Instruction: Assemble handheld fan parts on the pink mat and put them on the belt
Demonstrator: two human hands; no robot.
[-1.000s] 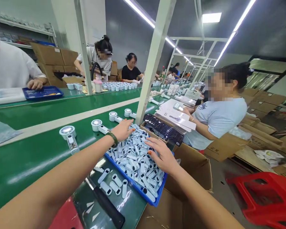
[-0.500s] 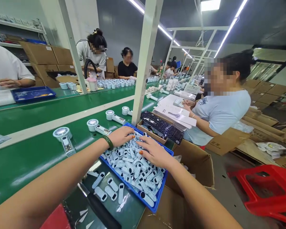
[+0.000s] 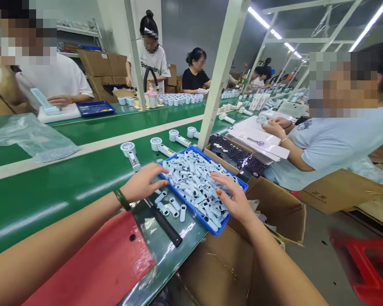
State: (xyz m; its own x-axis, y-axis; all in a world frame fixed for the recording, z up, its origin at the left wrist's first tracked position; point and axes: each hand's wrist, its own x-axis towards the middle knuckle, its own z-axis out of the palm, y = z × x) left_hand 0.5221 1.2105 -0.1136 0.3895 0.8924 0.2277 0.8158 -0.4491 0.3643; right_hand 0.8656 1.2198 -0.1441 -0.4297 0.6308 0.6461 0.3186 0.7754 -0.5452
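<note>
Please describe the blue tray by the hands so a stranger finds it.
Find the green belt. At its near edge, by the white post, the blue tray lies beside the left hand, under the right hand. Unlike the far tray, it is heaped with white parts.

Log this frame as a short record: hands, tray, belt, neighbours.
left hand: touches blue tray at its near-left rim
right hand: flat on white plastic parts in tray
beside tray: loose parts, black handle
belt: green conveyor belt carrying handheld fans
right side: co-worker handling white cards
</note>
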